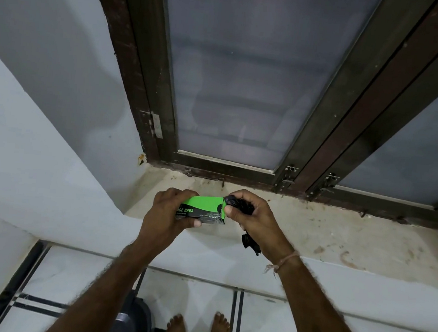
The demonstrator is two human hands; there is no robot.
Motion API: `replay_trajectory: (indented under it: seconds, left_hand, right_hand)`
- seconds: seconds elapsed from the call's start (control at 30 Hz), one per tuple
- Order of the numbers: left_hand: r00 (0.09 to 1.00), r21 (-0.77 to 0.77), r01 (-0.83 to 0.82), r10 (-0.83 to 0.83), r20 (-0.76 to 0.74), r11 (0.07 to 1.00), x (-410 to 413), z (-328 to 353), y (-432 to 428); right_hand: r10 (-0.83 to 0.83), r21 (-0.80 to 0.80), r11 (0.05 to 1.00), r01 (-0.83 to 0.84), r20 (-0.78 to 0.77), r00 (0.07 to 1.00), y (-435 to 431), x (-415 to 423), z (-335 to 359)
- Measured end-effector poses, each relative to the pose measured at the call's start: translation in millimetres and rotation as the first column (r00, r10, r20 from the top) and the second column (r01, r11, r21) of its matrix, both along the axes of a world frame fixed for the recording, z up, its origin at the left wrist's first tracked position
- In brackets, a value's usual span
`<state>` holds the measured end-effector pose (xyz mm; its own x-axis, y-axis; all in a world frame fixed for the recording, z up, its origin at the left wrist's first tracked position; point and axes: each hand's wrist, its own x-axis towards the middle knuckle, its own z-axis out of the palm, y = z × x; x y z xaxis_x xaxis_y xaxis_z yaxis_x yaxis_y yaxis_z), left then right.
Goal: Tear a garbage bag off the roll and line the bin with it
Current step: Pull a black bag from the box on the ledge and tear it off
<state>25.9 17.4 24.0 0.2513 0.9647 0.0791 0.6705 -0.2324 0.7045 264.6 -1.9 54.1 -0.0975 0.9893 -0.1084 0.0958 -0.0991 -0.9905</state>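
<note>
Plainly, the left hand [169,209] grips the green box [206,204] while the right hand [256,220] pinches the black bag [238,204] at its mouth. I'd pull steadily outward, box braced. The bin [130,323] sits under the left forearm.

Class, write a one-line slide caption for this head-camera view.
Above the sill, the left hand holds the green garbage-bag box while the right hand grips black bag plastic at its open end.

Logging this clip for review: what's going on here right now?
A person stands at a window sill. The left hand grips a green garbage-bag box, and the right hand pinches the black bag roll at the box's open end, with a loose tail hanging below that hand. A dark bin sits on the floor below, partly hidden by the left forearm.
</note>
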Motion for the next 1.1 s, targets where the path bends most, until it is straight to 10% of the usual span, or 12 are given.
replay_trajectory:
  seconds: [0.7, 1.1]
  left_hand:
    - [0.996, -0.067, -0.079, 0.081, 0.024, 0.995, -4, -13, 12]
    - [0.957, -0.060, -0.094, 0.074, -0.280, 0.994, -1, -37, 41]
  right_hand:
    - [-0.188, -0.112, 0.980, 0.166, -0.225, 0.956, 0, -27, -20]
    - [-0.271, -0.377, 0.897, 0.232, -0.053, 0.961, 24, -22, -42]
